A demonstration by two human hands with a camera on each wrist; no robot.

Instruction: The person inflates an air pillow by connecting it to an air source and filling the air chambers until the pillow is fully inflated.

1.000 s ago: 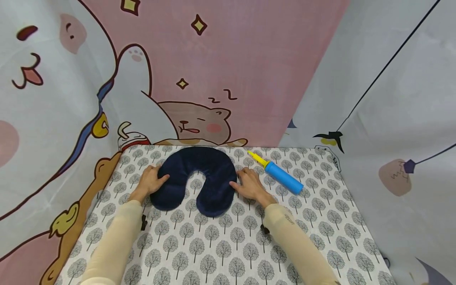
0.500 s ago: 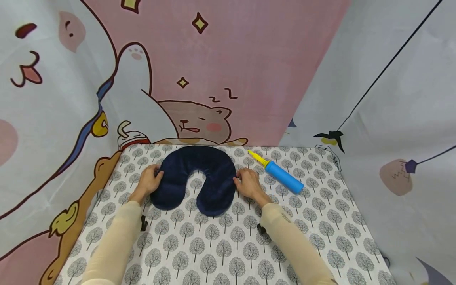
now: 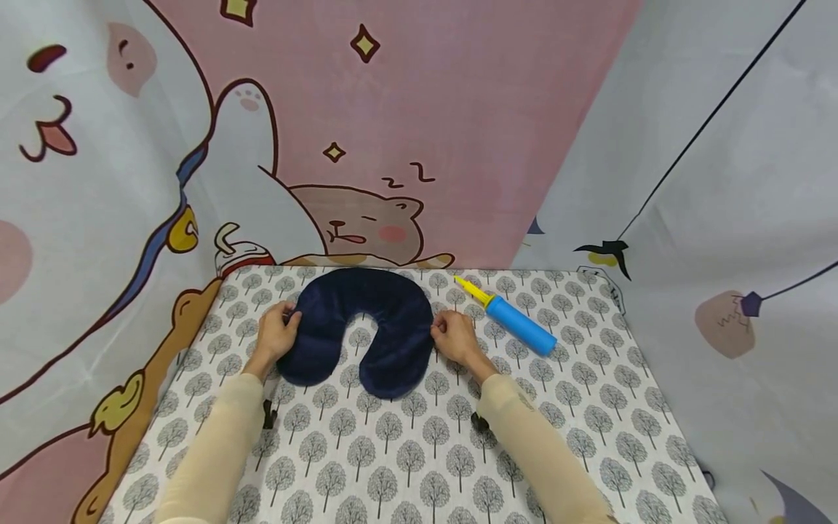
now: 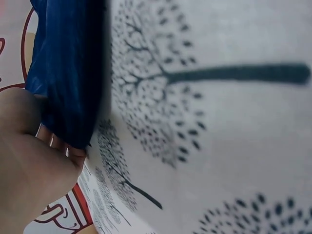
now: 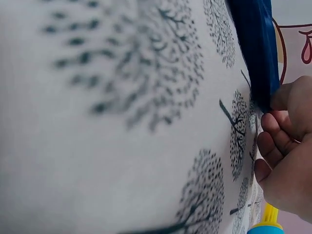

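Observation:
A dark navy, U-shaped neck pillow [image 3: 366, 298] lies flat on the tree-print cloth, its opening facing me. At its left side my left hand [image 3: 275, 335] grips the outer edge. In the left wrist view the thumb lies on top of the pillow [image 4: 73, 63] and the fingers reach beneath it. My right hand [image 3: 456, 337] pinches the right outer edge between thumb and curled fingers. The right wrist view shows the pillow's edge [image 5: 258, 53] ending at the thumb tip, with the other fingers [image 5: 269, 148] folded inward.
A blue hand pump [image 3: 520, 325] with a yellow nozzle lies right of the pillow, close beyond my right hand. The tree-print cloth [image 3: 406, 480] covers the table. Cartoon-printed fabric walls [image 3: 471, 131] rise behind and at both sides.
My right hand's fingers have curled in from lying over the pillow to pinching its edge. The left thumb has drawn back toward the edge. The pillow and pump have stayed in place.

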